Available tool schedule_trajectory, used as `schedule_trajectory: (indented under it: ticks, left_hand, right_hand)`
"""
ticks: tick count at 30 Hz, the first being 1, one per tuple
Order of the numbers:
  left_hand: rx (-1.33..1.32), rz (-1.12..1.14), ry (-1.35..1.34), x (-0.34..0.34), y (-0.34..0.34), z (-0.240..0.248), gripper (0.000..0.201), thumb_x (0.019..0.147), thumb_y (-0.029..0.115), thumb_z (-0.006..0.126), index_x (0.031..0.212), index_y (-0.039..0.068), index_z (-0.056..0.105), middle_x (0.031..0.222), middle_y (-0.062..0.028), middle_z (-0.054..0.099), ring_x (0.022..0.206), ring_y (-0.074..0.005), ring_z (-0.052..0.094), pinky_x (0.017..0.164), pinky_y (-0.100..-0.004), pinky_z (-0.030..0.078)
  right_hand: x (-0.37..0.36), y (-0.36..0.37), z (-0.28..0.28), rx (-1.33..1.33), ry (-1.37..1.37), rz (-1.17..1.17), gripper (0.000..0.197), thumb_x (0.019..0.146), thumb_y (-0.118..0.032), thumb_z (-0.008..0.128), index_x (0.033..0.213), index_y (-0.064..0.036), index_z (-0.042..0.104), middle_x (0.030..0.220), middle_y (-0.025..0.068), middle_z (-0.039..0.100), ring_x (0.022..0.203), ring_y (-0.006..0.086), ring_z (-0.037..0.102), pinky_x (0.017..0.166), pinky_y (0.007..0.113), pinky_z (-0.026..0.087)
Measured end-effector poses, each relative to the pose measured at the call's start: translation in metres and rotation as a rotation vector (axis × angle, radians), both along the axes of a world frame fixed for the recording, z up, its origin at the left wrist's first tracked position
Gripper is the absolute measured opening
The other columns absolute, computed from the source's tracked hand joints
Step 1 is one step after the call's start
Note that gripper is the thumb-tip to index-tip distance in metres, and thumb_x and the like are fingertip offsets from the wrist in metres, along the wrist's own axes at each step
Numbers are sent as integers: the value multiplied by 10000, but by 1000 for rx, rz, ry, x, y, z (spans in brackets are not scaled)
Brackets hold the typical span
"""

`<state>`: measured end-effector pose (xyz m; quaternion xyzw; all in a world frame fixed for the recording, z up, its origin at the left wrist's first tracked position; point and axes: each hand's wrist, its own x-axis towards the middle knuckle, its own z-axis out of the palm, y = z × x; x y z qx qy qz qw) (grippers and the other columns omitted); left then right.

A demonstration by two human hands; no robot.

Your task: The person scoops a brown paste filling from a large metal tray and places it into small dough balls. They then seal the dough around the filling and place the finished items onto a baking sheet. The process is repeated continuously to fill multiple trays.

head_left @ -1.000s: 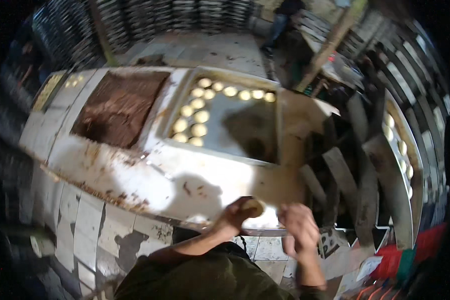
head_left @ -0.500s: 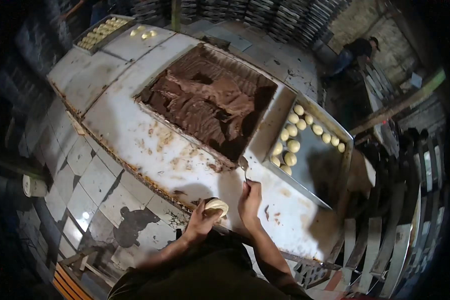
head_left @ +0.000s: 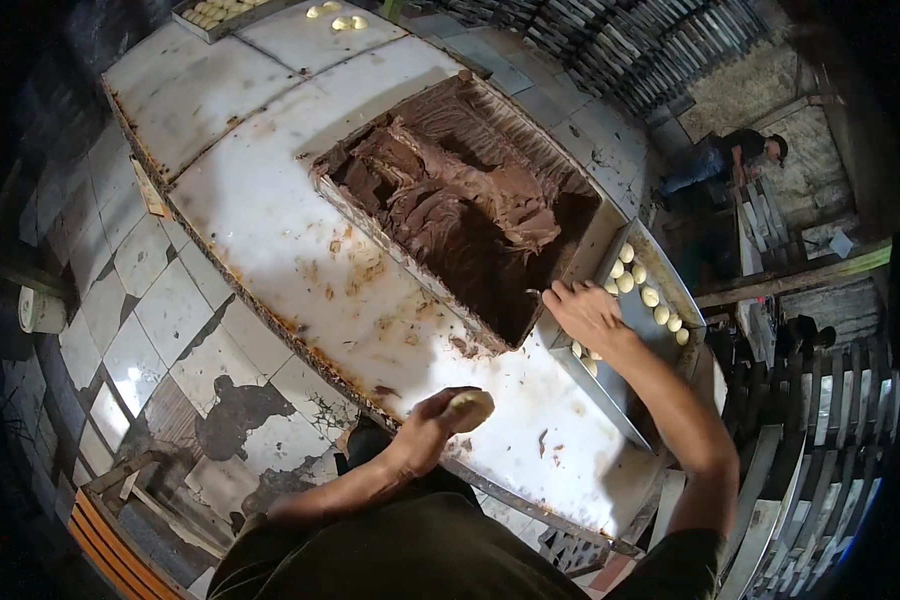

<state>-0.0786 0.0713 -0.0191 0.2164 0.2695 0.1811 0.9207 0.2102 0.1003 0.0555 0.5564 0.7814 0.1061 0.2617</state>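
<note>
My left hand (head_left: 426, 430) is closed around a pale, flattened piece of dough (head_left: 472, 410) above the table's near edge. Past it lies a shallow rectangular box (head_left: 398, 262) filled with thick brown chocolate-coloured paste (head_left: 470, 195). My right hand (head_left: 586, 312) reaches over the box's right side, gripping a spoon (head_left: 533, 293); only a bit of the spoon shows, at the paste. Under my right forearm stands a metal tray (head_left: 604, 404) with several pale dough balls (head_left: 650, 297), partly covered by the arm.
The white table (head_left: 270, 235) has brown smears and crumbs. At its far left are another tray of dough balls (head_left: 215, 12) and several loose dough pieces (head_left: 348, 22). Slatted racks (head_left: 820, 420) stand at the right. Farther back, another person (head_left: 735, 155) bends over.
My right hand has moved forward and right with the spoon, from over the table to the paste box. My left hand has shifted slightly right, still holding the dough. The view has shifted.
</note>
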Motion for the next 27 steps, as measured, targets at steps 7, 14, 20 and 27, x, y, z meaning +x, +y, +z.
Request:
schedule_trajectory:
  ticks: [7,14,20,27]
  left_hand:
    - [-311,246,5,5,40,8,358,948,222,369,1164,-38,487,1135,-148,559,1046,-218,546,928,-347,433]
    - [-273,169,-258,-7,72,47,334,912,116,330,1102,-95,507,1109,-233,567,1049,-331,547,995,-450,405]
    - [-212,257,-127,-15,73,49,278,901,93,453,1144,-16,529,1090,-139,605,1047,-213,547,888,-306,461]
    - [-250,215,-129,3,53,17,256,861,34,535,1117,26,541,1089,-57,598,972,-154,591,890,-310,468]
  right_hand:
    - [-49,-23,58,-25,544,-245,168,843,-160,542,994,-91,564,945,78,619,733,280,631,595,349,518]
    - [-101,-83,-44,600,944,-120,240,696,47,614,925,-23,608,945,76,592,706,226,533,573,345,449]
    - [-97,-121,-114,873,1116,-521,164,755,78,593,904,11,595,859,143,579,715,277,551,600,343,459]
    - [-102,-106,-128,887,1066,-826,148,849,-42,569,991,-6,585,925,171,581,846,332,567,744,368,460]
